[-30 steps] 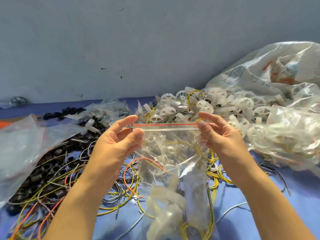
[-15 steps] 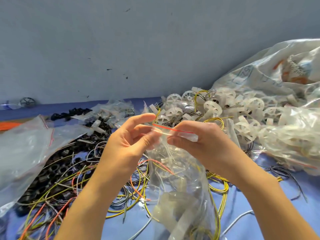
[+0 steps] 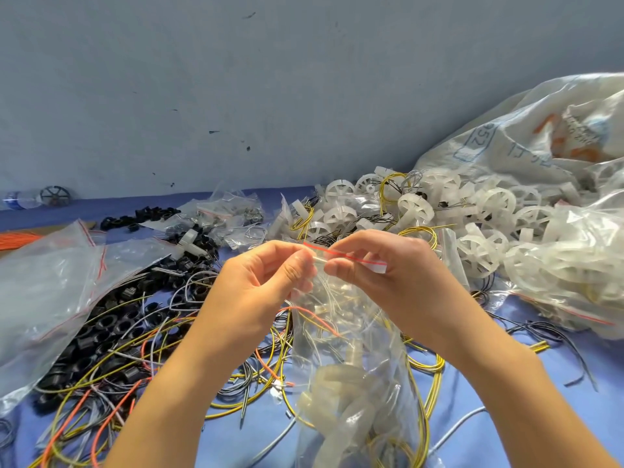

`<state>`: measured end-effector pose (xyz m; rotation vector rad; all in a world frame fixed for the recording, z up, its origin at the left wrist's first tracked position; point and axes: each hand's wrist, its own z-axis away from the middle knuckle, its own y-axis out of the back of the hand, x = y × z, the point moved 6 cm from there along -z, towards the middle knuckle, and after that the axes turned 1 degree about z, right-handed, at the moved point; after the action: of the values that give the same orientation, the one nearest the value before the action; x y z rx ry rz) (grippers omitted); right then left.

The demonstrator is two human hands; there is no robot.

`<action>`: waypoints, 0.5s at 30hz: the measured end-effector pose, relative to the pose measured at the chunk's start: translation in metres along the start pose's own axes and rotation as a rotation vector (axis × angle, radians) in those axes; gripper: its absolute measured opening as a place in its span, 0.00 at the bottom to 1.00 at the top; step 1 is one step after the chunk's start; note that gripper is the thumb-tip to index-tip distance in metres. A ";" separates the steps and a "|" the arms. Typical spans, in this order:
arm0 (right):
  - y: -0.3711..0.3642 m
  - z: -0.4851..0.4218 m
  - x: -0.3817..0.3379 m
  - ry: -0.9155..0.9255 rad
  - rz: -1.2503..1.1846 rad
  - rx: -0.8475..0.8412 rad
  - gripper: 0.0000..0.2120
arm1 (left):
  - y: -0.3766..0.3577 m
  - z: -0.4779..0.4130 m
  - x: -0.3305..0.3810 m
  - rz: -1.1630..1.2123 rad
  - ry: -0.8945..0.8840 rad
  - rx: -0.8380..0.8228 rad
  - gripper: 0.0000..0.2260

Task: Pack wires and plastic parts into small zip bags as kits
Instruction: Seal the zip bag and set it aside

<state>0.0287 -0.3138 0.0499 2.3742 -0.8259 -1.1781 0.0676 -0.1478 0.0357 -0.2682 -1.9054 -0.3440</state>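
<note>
You held the filled zip bag (image 3: 351, 349) over the loose wires (image 3: 250, 383), left hand (image 3: 266, 285) and right hand (image 3: 388, 275) pinching its red-lined seal (image 3: 368, 263) between the fingers; sliding firmly outward looked best for closing it

Both bare arms reach forward from the bottom of the view and converge at the middle. The left forearm (image 3: 175, 376) rises from the lower left, the right forearm (image 3: 506, 383) from the lower right, and both wrists are held nearly straight. The left hand (image 3: 256, 285) is turned with its thumb side up. Its thumb and curled forefinger pinch the top edge of a zip bag (image 3: 341, 346), and the other fingers are folded beneath. The right hand (image 3: 388, 275) faces it, back of the hand outward, and its thumb and forefinger pinch the same edge. The two sets of fingertips are just beside each other, almost touching.
</note>
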 end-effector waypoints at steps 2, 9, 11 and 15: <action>0.000 -0.001 -0.001 0.014 -0.002 0.005 0.04 | -0.002 0.000 0.001 -0.026 -0.011 0.004 0.10; 0.002 -0.003 -0.004 0.041 0.002 0.040 0.04 | -0.005 0.001 0.003 -0.070 -0.019 -0.003 0.09; 0.002 -0.002 -0.007 0.064 0.015 0.048 0.05 | -0.007 0.002 0.006 -0.100 -0.033 -0.014 0.07; 0.002 -0.002 -0.008 0.060 0.029 0.044 0.04 | -0.006 0.003 0.010 -0.150 -0.063 -0.009 0.06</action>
<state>0.0255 -0.3102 0.0566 2.4123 -0.8713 -1.0824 0.0595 -0.1521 0.0430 -0.1436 -1.9917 -0.4495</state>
